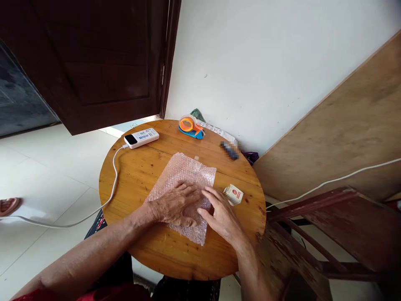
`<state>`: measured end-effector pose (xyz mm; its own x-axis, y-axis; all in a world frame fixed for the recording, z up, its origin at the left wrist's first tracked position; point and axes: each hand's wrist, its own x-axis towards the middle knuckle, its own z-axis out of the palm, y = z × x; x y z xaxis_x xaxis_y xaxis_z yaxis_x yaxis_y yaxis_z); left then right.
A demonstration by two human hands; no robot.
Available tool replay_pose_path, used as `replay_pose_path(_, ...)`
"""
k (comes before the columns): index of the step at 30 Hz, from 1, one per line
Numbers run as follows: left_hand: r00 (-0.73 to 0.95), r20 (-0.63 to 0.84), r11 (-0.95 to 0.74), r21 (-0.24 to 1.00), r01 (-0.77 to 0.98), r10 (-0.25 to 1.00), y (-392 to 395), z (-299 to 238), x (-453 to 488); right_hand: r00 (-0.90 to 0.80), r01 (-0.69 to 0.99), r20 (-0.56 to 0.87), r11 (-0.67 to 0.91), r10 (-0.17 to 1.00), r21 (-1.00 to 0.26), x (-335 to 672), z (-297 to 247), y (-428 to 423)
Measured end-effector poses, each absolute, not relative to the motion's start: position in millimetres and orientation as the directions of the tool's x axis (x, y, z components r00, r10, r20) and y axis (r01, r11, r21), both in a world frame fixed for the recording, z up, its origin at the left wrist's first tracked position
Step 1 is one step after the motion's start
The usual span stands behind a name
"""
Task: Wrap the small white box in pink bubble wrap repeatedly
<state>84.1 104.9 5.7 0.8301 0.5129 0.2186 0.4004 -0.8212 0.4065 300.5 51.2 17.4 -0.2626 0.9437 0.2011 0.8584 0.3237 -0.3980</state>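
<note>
A sheet of clear bubble wrap [181, 167] lies on the round wooden table [125, 179]. My left hand [177, 205] rests flat on the middle of it, palm down, fingers stretched out. At the sheet's right edge is my right hand [219, 213], fingers apart and slightly bent, with the fingertips over the wrap; nothing shows in its grip. Just beyond the right hand, a small white and yellow box [233, 194] with a red mark sits on the bare wood.
A tape dispenser [191, 126] in orange and blue stands at the table's back. Left of it lies a white power bank [141, 138] with a cable [115, 167] running off the edge. A dark blurred object [229, 150] lies back right. A wooden chair [341, 230] stands at right.
</note>
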Motion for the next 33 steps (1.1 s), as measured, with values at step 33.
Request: replay_pose_path(33, 0.784, 0.294, -0.783, 0.511, 0.354, 0.546, 114, 10, 77, 0.142, 0.138, -0.114, -0.134, 0.983, -0.981, 278, 24, 98)
